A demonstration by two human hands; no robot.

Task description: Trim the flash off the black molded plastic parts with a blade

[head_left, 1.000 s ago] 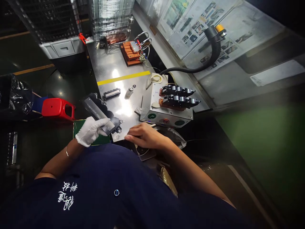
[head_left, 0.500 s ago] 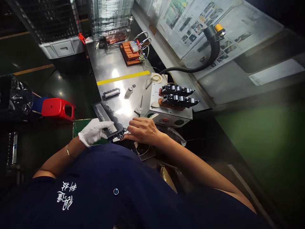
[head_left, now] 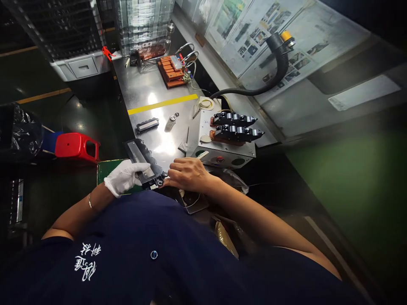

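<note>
My left hand (head_left: 123, 177), in a white glove, is closed around a long black plastic part (head_left: 140, 156) with a pale flat strip and a scalloped side. The thumb presses on the strip, and the part is tilted toward me. Bare and with curled fingers, my right hand (head_left: 188, 173) is at the part's near end, by its small ring-shaped lugs. Whatever its fingertips pinch is too small or hidden to name. A similar black part (head_left: 147, 126) lies on the metal table (head_left: 143, 95), beside a small silvery cylinder (head_left: 172, 122).
Two black ribbed parts (head_left: 237, 133) sit on a white control box (head_left: 199, 127) at the right. An orange fixture (head_left: 171, 71) with hoses stands farther back, beyond yellow tape (head_left: 163, 104). A black flexible duct (head_left: 254, 90) arches behind. A red stool (head_left: 71, 145) is on the left.
The view has shifted slightly. Both hands stay at the black part, with the right fingers moved only a little at its near end.
</note>
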